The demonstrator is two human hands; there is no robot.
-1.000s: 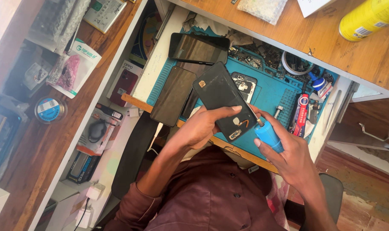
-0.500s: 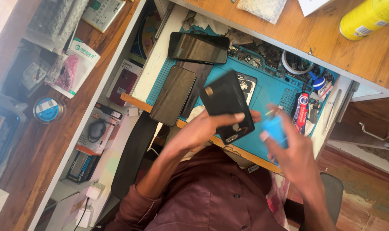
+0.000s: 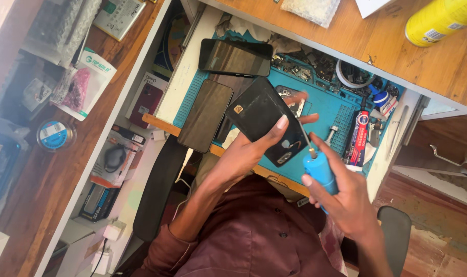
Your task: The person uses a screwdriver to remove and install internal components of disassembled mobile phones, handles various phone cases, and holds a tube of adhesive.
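The dark phone (image 3: 268,120), back side up, is held above the blue work mat (image 3: 323,105), its long axis running diagonally from upper left to lower right, with the lower end towards the person's body. The left hand (image 3: 249,154) is clamped on it from below, thumb pressed across the back and fingertips showing past the far edge. Just to its right, the right hand (image 3: 346,197) is closed around a blue screwdriver (image 3: 319,172), whose thin shaft points up and slightly left so that the tip sits at the phone's right edge. On the mat, beside the held phone, lie a second phone (image 3: 206,115) with its screen up, long axis nearly upright in the frame, and a third phone (image 3: 236,57) lying crosswise above it. A red and white glue tube (image 3: 360,136) lies at the mat's right side. A yellow can (image 3: 441,20) rests on the wooden desk (image 3: 397,56) above.
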